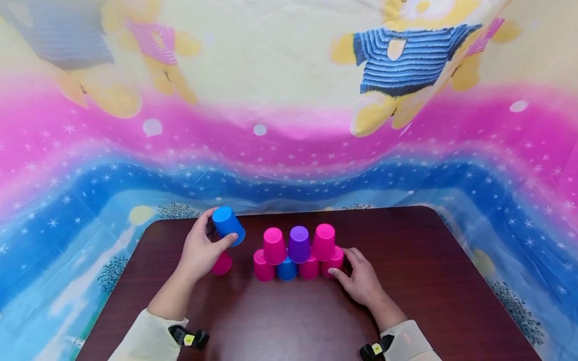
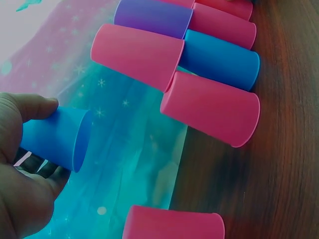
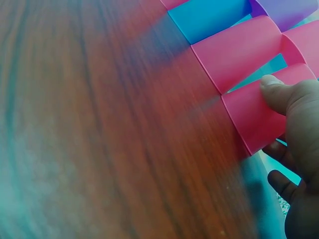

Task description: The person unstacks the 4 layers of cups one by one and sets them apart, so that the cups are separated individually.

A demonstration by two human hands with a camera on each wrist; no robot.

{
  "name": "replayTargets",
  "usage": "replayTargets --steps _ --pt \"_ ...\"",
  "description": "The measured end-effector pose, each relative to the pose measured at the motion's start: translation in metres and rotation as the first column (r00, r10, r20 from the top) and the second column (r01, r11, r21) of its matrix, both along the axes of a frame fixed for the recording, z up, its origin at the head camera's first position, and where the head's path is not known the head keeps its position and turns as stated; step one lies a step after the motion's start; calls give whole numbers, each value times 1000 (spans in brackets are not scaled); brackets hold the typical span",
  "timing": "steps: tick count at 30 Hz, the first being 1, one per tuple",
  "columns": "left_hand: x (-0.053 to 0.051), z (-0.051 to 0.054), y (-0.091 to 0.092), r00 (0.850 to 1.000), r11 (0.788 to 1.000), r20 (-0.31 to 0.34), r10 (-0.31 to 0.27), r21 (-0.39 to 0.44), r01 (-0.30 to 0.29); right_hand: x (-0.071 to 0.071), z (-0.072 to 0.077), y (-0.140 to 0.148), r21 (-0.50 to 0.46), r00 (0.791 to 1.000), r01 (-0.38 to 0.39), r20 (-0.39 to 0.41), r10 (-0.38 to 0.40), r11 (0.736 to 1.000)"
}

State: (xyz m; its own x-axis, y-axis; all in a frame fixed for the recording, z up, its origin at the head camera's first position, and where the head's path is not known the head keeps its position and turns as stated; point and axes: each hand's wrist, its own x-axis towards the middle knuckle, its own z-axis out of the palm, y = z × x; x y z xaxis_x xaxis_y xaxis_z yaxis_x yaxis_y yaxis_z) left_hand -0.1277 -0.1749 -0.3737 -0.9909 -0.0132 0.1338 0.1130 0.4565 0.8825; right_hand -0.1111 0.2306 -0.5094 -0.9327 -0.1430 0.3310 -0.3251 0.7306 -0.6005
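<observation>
My left hand (image 1: 198, 253) grips an upside-down blue cup (image 1: 229, 226) in the air, tilted a little, above a pink cup (image 1: 222, 263) on the table. Thumb and fingers lie on opposite sides of the blue cup (image 2: 55, 138) in the left wrist view. To the right stand two rows of inverted cups: below, pink ones and a blue one (image 1: 286, 269); on top, a pink (image 1: 274, 245), a purple (image 1: 299, 244) and a pink cup (image 1: 324, 242). My right hand (image 1: 363, 282) holds the rightmost bottom pink cup (image 3: 251, 112) between thumb and fingers.
The dark wooden table (image 1: 289, 321) reaches forward to a printed cloth backdrop (image 1: 289, 150) with bears and snowflakes, which also hangs along both sides. Black bands (image 1: 189, 338) with small devices sit at both wrists.
</observation>
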Motion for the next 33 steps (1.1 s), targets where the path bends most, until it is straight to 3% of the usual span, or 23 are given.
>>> replayTargets --steps 21,33 --pt "5 -9 -17 999 999 19 38 4 -38 -1 -3 1 9 1000 14 11 -14 1000" --pt "6 -13 -28 997 998 30 69 0 -69 -1 -3 2 8 1000 -16 -20 16 1000"
